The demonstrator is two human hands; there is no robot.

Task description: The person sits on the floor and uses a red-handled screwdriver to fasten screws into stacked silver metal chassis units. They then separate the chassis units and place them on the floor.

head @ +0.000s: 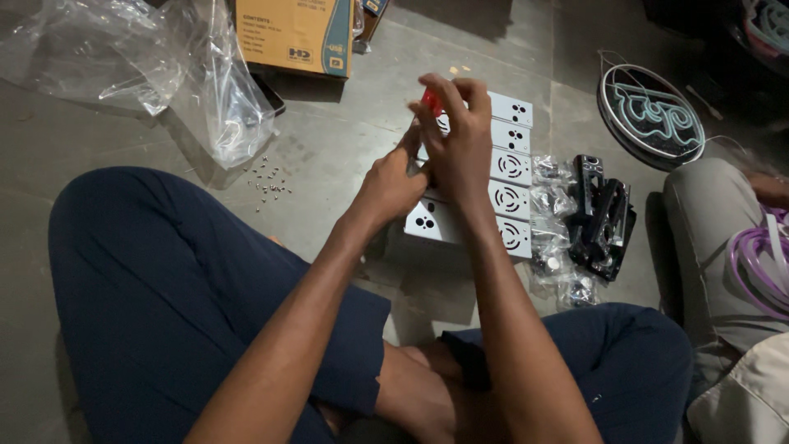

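From the head camera, both hands meet right above a white metal box (429, 220) that stands on the grey floor (345, 156). The right hand (460, 140) is curled around a red-handled tool (431, 100); the red tip sticks out at the top, and the tool points down toward the box. The left hand (393, 182) is closed small, pinching something I cannot make out, right beside the tool's low end. The box is just under both hands, touching neither that I can see.

Behind it lies a row of white metal plates with round holes (511, 168), running away from the person. Right of them sit small clear bags of parts (552, 197) and black brackets (604, 218). Left lie loose little screws (267, 182) and a big clear plastic bag (164, 74). A cardboard box (296, 33) and a round neon sign (651, 111) are farther off. Another person's knee (707, 222) is at the right.
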